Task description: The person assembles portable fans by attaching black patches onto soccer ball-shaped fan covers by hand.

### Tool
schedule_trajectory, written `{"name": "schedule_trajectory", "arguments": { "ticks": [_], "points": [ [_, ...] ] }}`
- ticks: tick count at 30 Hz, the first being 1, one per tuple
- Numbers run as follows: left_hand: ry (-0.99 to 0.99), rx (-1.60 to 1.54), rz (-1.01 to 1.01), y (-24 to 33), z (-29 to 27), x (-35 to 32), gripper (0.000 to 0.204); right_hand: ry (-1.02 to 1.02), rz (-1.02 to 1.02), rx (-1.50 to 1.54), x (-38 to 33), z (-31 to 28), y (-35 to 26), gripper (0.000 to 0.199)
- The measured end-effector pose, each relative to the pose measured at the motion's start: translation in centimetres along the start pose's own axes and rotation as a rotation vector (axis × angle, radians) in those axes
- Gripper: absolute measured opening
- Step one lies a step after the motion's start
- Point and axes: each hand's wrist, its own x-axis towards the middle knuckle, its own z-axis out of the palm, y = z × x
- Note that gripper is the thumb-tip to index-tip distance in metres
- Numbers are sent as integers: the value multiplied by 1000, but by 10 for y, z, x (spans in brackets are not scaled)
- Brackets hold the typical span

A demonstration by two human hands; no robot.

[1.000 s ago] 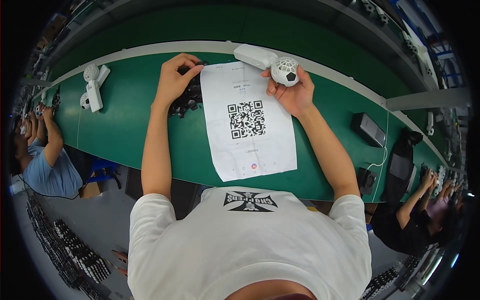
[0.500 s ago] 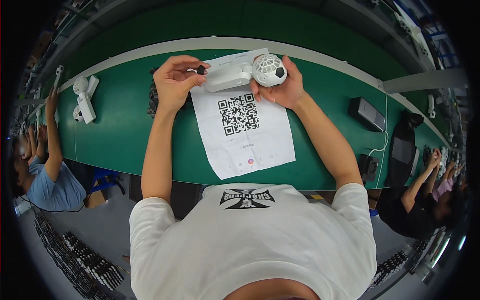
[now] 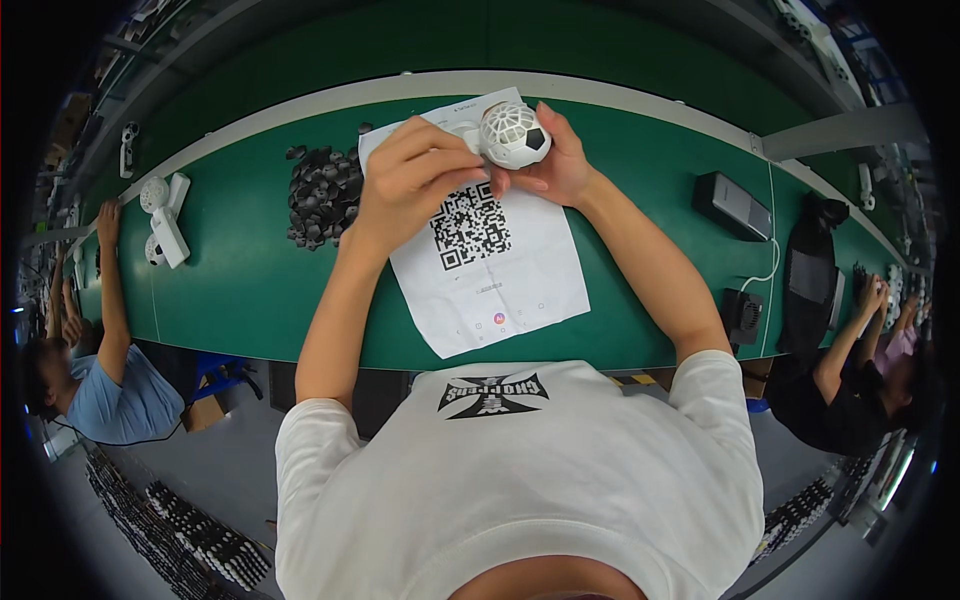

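My right hand [image 3: 565, 165] is closed around a white device with a ball-shaped head [image 3: 513, 135]. The head has an open lattice on top and a black pentagon on its side facing right. My left hand [image 3: 415, 180] is pinched at the ball's lower left side, its fingertips close to my right fingers. Those fingers hide the small black pentagon piece seen in them earlier, and they cover most of the device's white arm. Beneath both hands lies a white paper sheet [image 3: 490, 290] with a printed square code. A heap of small black pieces [image 3: 325, 195] sits left of the sheet.
White ball-headed devices [image 3: 170, 225] lie on the green table [image 3: 250, 290] at left. To the right are a dark grey box [image 3: 733, 205], a small black cabled device [image 3: 742, 315] and a black bag [image 3: 808, 280]. People [image 3: 125, 395] work on both sides.
My left hand has moved right with the black piece, from beside the device's arm to the ball. The device has shifted slightly left. The heap of black pieces is now uncovered.
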Motion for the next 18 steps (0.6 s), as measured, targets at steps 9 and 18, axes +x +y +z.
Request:
{"name": "schedule_trajectory", "arguments": {
  "ticks": [9,18],
  "points": [
    [49,287,142,13,12,7,21,303,23,-76,-2,35,-4,71],
    [-12,326,304,8,-1,17,27,202,-3,-199,2,27,2,70]
  ]
}}
